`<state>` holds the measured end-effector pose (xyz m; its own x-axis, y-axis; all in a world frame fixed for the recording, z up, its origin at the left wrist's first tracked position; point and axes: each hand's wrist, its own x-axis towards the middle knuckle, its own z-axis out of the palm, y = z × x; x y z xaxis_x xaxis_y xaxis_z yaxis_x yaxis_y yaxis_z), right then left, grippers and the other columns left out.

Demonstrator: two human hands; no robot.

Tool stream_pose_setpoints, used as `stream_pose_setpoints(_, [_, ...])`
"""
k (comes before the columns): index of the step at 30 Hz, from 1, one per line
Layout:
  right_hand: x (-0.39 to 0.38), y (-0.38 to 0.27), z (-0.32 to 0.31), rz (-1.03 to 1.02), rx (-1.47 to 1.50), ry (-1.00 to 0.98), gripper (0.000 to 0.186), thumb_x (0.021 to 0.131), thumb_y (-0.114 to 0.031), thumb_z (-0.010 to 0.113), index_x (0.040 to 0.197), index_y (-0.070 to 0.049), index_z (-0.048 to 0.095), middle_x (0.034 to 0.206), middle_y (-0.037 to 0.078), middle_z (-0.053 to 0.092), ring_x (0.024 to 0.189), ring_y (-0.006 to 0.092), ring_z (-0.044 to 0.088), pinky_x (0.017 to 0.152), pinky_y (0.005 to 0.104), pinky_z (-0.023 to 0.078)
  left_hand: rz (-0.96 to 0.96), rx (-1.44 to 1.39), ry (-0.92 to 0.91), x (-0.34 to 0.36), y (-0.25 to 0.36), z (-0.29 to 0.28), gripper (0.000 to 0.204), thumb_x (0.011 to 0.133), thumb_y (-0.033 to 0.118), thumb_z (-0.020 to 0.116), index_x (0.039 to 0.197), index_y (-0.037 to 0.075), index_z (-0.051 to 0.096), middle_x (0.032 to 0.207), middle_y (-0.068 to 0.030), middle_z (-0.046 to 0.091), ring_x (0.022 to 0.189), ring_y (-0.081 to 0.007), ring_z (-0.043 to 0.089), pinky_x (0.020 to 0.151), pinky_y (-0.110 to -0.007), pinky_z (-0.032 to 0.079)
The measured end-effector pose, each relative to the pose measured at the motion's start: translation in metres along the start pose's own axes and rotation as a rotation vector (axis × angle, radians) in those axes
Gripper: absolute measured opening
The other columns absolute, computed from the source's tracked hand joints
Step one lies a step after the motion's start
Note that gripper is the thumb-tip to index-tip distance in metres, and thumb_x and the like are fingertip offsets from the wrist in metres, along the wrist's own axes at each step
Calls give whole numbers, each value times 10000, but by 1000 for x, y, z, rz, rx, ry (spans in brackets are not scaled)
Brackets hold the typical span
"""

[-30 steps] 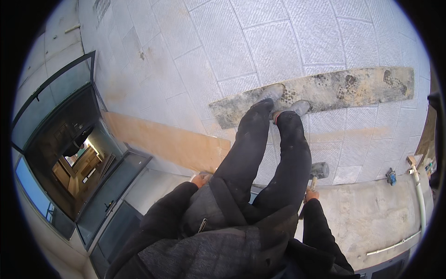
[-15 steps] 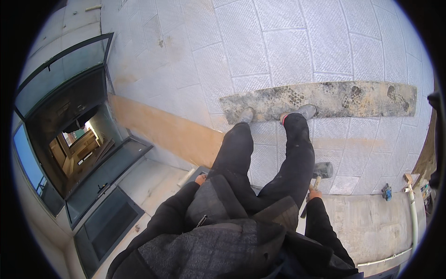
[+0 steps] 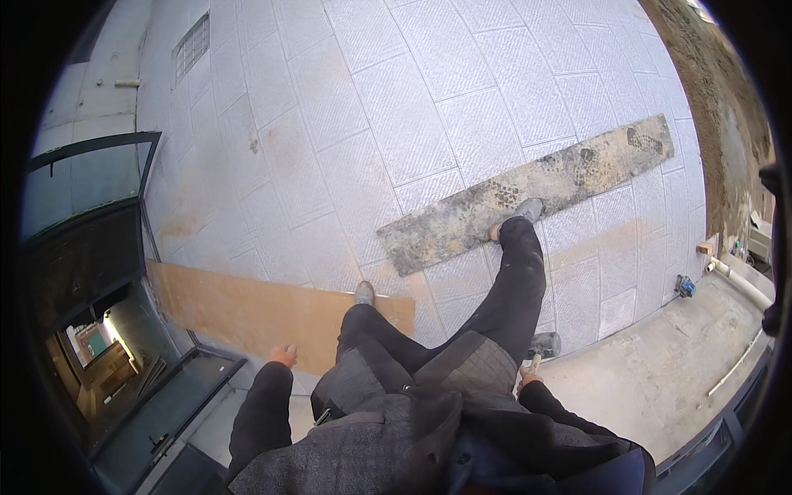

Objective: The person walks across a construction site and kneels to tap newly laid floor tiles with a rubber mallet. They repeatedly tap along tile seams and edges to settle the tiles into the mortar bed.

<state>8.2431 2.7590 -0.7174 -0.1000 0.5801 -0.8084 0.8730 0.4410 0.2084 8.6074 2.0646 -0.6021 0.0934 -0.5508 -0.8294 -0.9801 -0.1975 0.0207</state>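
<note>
My right hand (image 3: 528,377) is closed around the handle of a mallet beside my right thigh. The mallet's dark, blocky head (image 3: 544,345) points forward, just above the paving. Hanging out to my left, my left hand (image 3: 284,355) has its fingers curled, with nothing visible in them. Below it lies a flat orange-brown board (image 3: 239,309), and my left shoe (image 3: 364,292) is at its far edge. My right shoe (image 3: 530,209) rests on a long stained plank (image 3: 454,223) with dark tread-like marks.
Pale textured paving slabs (image 3: 396,124) cover the ground ahead. An open glazed door (image 3: 95,177) and a doorway stand at the left. To the right are a small blue object (image 3: 685,286), a white pipe (image 3: 742,283) and a strip of bare soil (image 3: 709,115). A grate (image 3: 193,49) sits far left.
My left foot has stepped off the stained plank to the orange-brown board. My left hand has swung outward from my thigh. The view has turned; the mallet stays in my right hand.
</note>
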Motion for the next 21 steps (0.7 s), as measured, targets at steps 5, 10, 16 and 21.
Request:
stream_pose_setpoints(5, [-131, 287, 184, -394, -291, 25, 632, 810, -543, 880, 924, 70, 776, 866, 218, 779, 943, 382, 775, 803, 477, 573, 341, -61, 102, 123, -175, -157, 360, 1044, 295, 587, 1172, -24, 693, 958, -175, 774, 736, -220, 749, 577, -326, 545])
stream_pose_setpoints(10, [-201, 381, 268, -73, -30, -19, 618, 774, -521, 923, 940, 56, 779, 906, 225, 787, 981, 393, 773, 817, 484, 576, 164, 16, -149, 77, -290, -204, 392, 1086, 317, 524, 1281, -10, 617, 1063, -219, 779, 813, -305, 785, 587, -388, 559])
stream_pose_setpoints(16, [-189, 409, 318, -199, -126, 36, 598, 789, -489, 902, 1029, 45, 778, 1038, 274, 771, 1019, 419, 755, 849, 481, 590, 137, 191, -323, 24, -377, -189, 394, 1062, 302, 574, 1214, -57, 634, 1062, -206, 778, 853, -307, 785, 645, -390, 584])
stream_pose_setpoints(21, [-80, 399, 407, -370, -268, 82, 571, 856, -493, 837, 1056, 39, 781, 956, 253, 776, 956, 412, 765, 865, 498, 591, 171, 202, -255, 126, -360, -108, 481, 1061, 351, 601, 1260, -81, 669, 1181, -204, 760, 906, -286, 783, 741, -401, 599])
